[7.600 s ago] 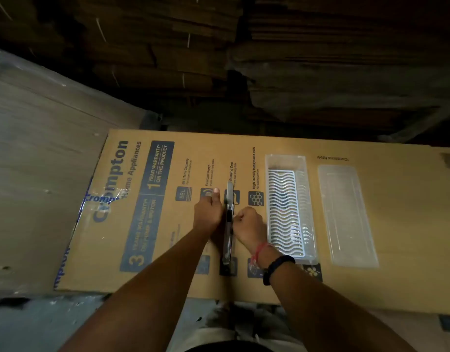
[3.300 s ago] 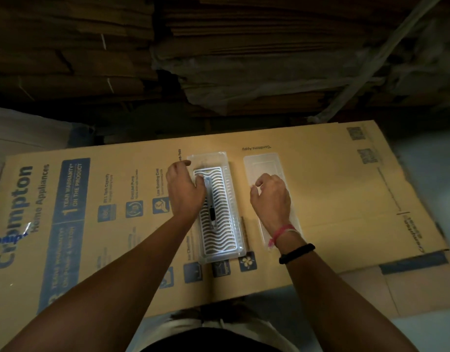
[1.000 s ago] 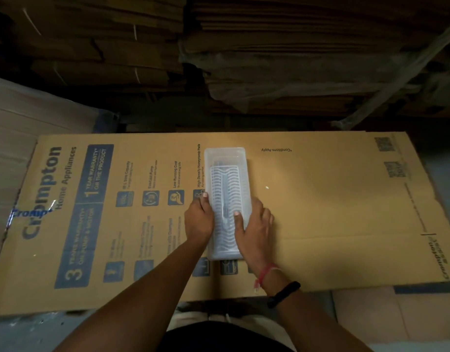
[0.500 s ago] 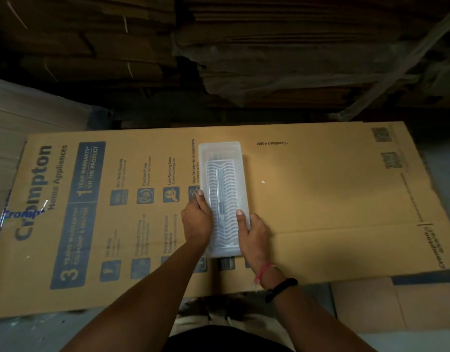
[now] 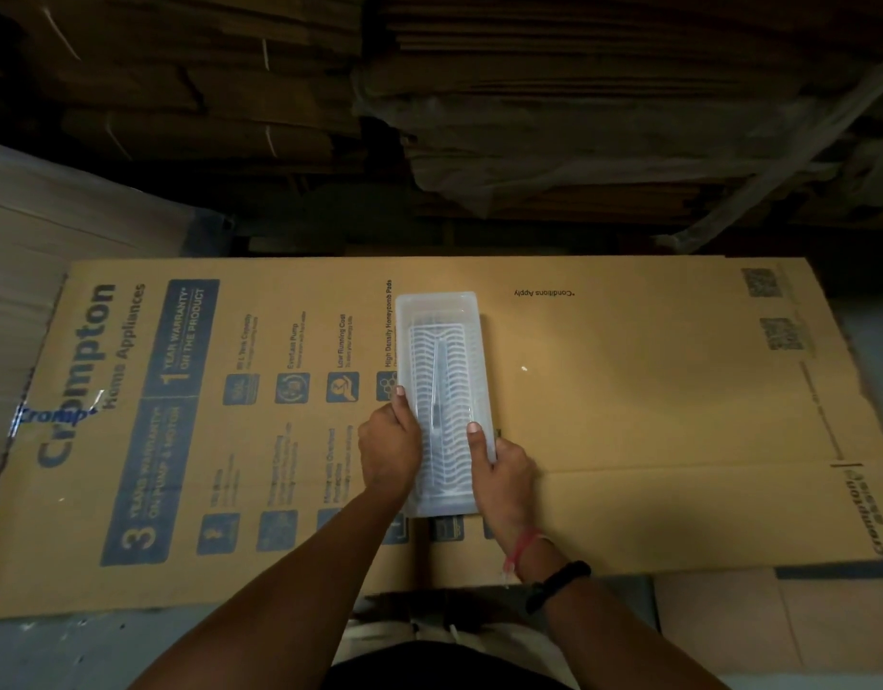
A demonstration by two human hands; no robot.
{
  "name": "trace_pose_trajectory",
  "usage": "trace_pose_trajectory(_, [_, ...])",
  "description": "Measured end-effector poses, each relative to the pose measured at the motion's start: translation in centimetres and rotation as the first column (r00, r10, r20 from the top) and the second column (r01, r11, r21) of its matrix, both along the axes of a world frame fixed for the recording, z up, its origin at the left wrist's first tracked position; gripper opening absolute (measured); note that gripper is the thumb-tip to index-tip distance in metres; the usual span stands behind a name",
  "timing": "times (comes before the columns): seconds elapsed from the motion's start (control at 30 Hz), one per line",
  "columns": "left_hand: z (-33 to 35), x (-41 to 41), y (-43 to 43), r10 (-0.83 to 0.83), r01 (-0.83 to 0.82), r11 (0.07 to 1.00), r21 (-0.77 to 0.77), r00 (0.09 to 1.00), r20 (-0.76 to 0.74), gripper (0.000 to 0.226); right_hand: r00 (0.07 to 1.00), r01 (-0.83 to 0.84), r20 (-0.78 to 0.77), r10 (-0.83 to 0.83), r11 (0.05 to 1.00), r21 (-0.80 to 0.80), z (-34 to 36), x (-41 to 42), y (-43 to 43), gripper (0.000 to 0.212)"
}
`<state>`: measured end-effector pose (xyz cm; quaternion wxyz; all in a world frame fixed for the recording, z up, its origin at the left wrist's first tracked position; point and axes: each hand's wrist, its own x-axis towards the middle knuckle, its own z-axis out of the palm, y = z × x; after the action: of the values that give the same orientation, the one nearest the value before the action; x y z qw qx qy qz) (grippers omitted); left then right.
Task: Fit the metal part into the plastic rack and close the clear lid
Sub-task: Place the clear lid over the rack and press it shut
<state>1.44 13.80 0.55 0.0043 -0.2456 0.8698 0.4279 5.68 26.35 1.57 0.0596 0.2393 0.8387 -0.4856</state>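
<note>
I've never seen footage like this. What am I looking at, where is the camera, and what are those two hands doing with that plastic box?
There is no machine here: a person wears a camera on the head, looking down at their own bare hands. A flattened printed cardboard carton serves as the work surface. On it lies a white plastic rack with a slim metal part inside, covered by a clear lid. The left hand and right hand press on the lid's long edges, each grip resting on it.

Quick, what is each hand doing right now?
Left hand: closed on the left edge of the plastic box, thumb on the clear lid.
Right hand: closed on the box's right edge, thumb on the lid.
</note>
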Motion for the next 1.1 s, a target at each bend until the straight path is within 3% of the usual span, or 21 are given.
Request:
trace_pose_trajectory(0.2, [0.5, 0.1, -0.3, 0.026, -0.026, 1.0, 0.004, 1.0, -0.013, 0.057, 0.998, -0.013, 0.059, 0.016, 0.999, -0.04, -0.5, -0.7, 0.8, 0.062])
trace_pose_trajectory(0.4, [0.9, -4.1, -1.9, 0.059, -0.061, 0.997, -0.049, 0.997, -0.044, 0.041, 0.999, 0.028, -0.025, -0.03, 0.995, -0.094, 1.7, -6.6, 1.9, 0.042])
trace_pose_trajectory(0.5, [1.8, -8.7, -2.4, 0.065, -0.064, 0.998, 0.026, 0.996, -0.059, 0.041, 0.997, 0.029, -0.068, -0.037, 0.993, -0.111, 2.6, -11.1, 1.3, 0.035])
trace_pose_trajectory(0.63, [2.2, -13.3, -2.5, 0.1, -0.107, 0.975, 0.194, 0.994, 0.044, 0.037, 0.988, 0.155, 0.042, -0.149, 0.96, -0.235, 1.3, -16.5, 0.3, 0.016])
trace_pose_trajectory(0.83, [1.3, -14.5, -1.9, 0.124, -0.152, 0.933, 0.326, 0.987, 0.103, 0.042, 0.96, 0.274, 0.157, -0.231, 0.889, -0.368, 0.6, -18.7, -0.5, 0.017])
trace_pose_trajectory(1.1, [0.8, -14.1, -0.7, 0.176, -0.177, 0.869, 0.462, 0.983, 0.045, 0.029, 0.975, 0.215, 0.129, -0.18, 0.91, -0.354, 0.0, -18.6, -0.9, 0.021])
